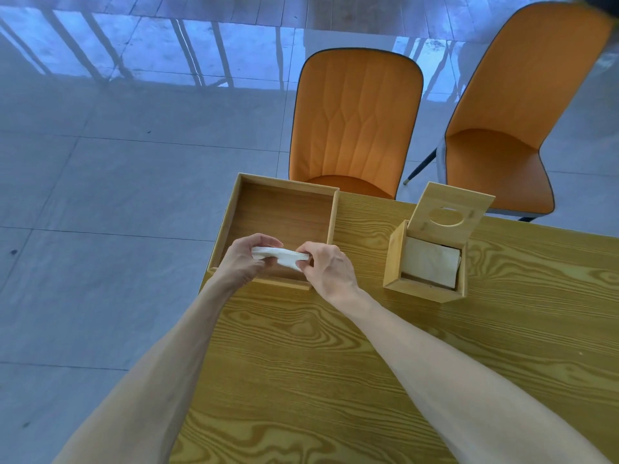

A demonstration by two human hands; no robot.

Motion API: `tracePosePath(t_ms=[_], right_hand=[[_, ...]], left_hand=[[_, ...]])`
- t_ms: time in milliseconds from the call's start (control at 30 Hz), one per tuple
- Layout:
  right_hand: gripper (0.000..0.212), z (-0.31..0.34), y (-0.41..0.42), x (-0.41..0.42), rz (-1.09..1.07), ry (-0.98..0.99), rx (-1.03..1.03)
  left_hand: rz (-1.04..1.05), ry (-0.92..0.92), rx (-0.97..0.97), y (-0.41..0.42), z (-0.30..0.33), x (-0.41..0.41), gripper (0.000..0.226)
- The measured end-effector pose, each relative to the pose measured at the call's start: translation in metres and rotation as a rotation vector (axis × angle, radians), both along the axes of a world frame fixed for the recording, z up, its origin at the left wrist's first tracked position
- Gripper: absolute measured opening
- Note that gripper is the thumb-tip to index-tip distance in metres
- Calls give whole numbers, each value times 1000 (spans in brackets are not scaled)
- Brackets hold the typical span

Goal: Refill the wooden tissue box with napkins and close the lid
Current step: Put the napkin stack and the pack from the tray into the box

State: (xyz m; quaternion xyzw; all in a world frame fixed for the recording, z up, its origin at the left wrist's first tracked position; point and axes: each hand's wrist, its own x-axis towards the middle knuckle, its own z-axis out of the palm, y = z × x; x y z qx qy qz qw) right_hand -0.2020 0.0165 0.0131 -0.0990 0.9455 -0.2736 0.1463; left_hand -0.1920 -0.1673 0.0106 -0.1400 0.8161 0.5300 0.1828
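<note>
A thin stack of white napkins (279,255) is held flat between my left hand (244,259) and my right hand (326,266), just above the near edge of a shallow wooden tray (234,209). Each hand pinches one end of the stack. To the right stands the wooden tissue box (395,262) with its hinged lid (450,209) raised, the oval slot facing me. Inside the box lies a pale stack of napkins (432,261).
The wooden table (335,363) has its left edge just beside the tray, which sits at the far left corner. Two orange chairs (355,122) (502,128) stand beyond the table's far edge. Grey tiled floor (100,195) lies to the left.
</note>
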Motion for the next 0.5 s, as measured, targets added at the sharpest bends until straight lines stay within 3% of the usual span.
tracePosePath(t_ms=[167, 367, 500], right_hand=[[24, -5, -1, 2, 21, 39, 16], [22, -9, 6, 3, -21, 70, -19], [21, -13, 10, 5, -26, 28, -10]], left_hand=[[-60, -15, -82, -8, -4, 3, 37], [-44, 64, -161, -6, -2, 4, 27], [-50, -5, -193, -7, -6, 6, 29]])
